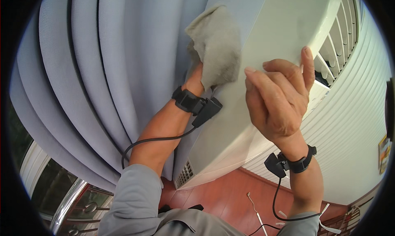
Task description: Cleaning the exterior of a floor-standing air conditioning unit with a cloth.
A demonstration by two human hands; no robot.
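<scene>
Fingers (284,73) of the right hand (279,100) spread loosely and press flat on the smooth cream-white front panel of the tall standing air conditioner (263,38), right of centre in the frame. Up at top centre, the left hand (197,77) is mostly buried in a crumpled grey microfibre cloth (216,44) held against the unit's side edge; its fingers seem closed around the cloth, though they are hidden. Pale lilac pleated curtains (103,63) hang just beside it. With the cloth bunched, it could slip from the hidden grip or snag the curtain fold.
</scene>
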